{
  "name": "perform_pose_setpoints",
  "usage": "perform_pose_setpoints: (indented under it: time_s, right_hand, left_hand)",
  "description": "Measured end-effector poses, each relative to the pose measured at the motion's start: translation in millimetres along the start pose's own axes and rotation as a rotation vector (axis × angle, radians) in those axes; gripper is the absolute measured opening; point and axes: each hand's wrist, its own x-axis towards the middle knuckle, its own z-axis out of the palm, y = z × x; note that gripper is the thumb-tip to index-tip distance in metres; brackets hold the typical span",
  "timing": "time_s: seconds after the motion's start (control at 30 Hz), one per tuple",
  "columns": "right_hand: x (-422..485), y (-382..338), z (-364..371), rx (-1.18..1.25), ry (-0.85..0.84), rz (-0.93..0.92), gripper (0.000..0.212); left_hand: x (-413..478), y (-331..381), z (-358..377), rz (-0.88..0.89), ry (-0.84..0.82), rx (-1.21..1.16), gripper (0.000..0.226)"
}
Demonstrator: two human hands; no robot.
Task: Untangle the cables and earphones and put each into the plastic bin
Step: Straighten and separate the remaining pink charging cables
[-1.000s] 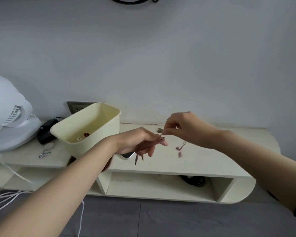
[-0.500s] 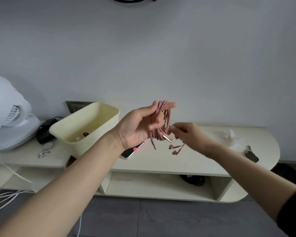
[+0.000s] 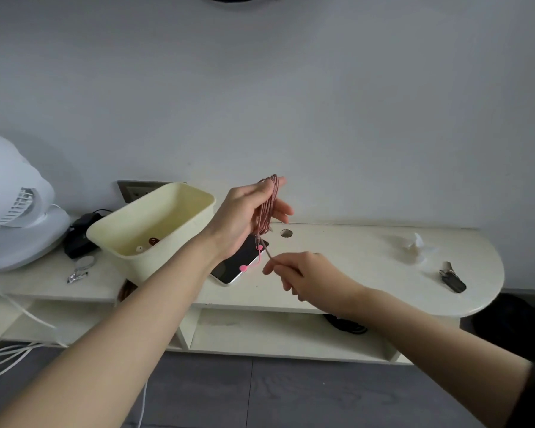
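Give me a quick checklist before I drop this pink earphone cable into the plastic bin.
1. Coil secured: ok. The earphone cable is looped around the left hand's fingers.
2. Loose tail controlled: ok. The right hand pinches it just below the coil.
3. Everything wound in: not ok. The tail and a pink piece hang free above the phone.
4. Plastic bin ready: ok. It stands open-topped beside the left wrist, with only a few small items at the bottom.
5. Knots left inside the coil: cannot tell.
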Motion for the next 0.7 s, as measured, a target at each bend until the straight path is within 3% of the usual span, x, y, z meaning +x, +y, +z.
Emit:
perform_pose_setpoints:
  time_s: [0.17,0.33,0.47,0.57,0.7]
  right_hand:
    - [-0.2,-6.9,-10.1,-0.178,0.002,-0.053,0.026]
    - [3.1,-6.8,-24.1,-0.291,0.040,-0.149,0.025]
    - [5.4,-6.4,-31.5,-0.217,0.143,-0.209,0.016]
    - [7.7,-4.1,-33.9,-0.129,0.220,-0.209,0.006]
    - [9.2,-1.8,-35.9,-0.087,0.214,-0.221,0.010]
  left_hand:
    - [-3.7,-7.8,-5.7,-0.075,-0.045,0.387,0.040]
    - [-8.5,-15.4,-6.5,-0.119,-0.156,0.514,0.046]
    - [-11.8,-16.2,-2.2,-0.204,-0.247,0.511,0.038]
    - [-12.9,-16.4,-2.8,-0.267,-0.294,0.459,0.048]
    - [-16.5,-16.8,-3.9,-0.369,-0.412,0.304,0.063]
